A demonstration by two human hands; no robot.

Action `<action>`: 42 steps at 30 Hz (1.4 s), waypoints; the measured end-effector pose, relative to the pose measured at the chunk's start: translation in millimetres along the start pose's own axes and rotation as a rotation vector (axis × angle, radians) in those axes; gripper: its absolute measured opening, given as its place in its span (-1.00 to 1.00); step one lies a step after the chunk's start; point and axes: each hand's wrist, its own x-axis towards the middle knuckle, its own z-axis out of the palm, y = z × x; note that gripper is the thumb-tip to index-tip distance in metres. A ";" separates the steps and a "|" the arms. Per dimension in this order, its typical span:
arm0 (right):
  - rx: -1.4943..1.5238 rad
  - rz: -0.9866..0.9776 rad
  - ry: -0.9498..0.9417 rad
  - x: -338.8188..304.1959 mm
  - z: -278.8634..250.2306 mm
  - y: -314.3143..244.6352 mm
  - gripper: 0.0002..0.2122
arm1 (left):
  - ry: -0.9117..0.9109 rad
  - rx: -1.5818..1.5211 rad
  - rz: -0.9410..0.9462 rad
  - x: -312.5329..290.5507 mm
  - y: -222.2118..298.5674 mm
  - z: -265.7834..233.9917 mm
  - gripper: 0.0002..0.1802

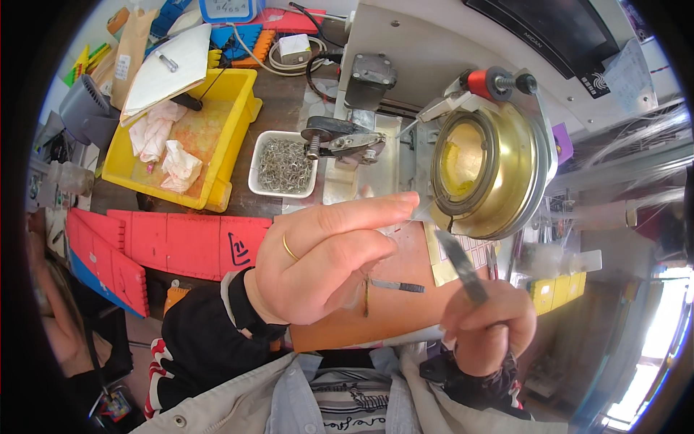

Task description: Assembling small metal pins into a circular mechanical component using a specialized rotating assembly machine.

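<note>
My left hand (325, 253), with a ring on one finger, reaches toward the brass bowl-shaped part (517, 166) of a machine. Two fingers extend to the right, slightly bent. The thumb is hidden, and a faint thin line shows by the fingertips; what they pinch I cannot make out. In my right hand (491, 325) is a flat dark metal blade-like tool (464, 267), its tip pointing up toward the brass part. Between my hands, a short dark strip (397, 286) lies on the orange-brown work surface (405, 318).
A white tray (282, 192) of small bent metal pieces stands beyond my left hand. Farther left are red foam boards (173, 242) and a yellow bin (235, 155) with crumpled tissues. The machine's metal arm (347, 137) juts out beside the tray. Another person's arm (65, 318) shows at far left.
</note>
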 end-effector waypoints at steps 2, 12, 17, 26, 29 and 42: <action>-0.109 0.012 -0.122 0.0 0.9 3.4 -0.89 | 0.008 0.006 0.002 -0.3 0.5 0.8 -0.73; -0.088 0.081 -0.140 4.5 18.0 -0.8 -0.91 | 0.048 -0.005 -0.015 -0.8 2.6 2.0 -0.74; -0.064 0.118 -0.095 3.4 22.7 2.9 -0.89 | 0.028 0.020 -0.014 -0.6 1.4 -0.1 -0.72; -0.016 -0.059 0.051 -13.6 -6.7 -10.7 -0.73 | -0.001 -0.035 0.058 -0.8 2.3 0.5 -0.67; -0.202 -0.064 0.194 -41.1 -33.7 -8.7 -0.87 | 0.001 -0.010 0.053 -0.3 2.5 0.6 -0.66; -1.187 0.164 -0.001 -67.8 -89.0 12.8 -0.56 | 0.052 0.178 -0.197 13.8 22.4 0.0 -0.94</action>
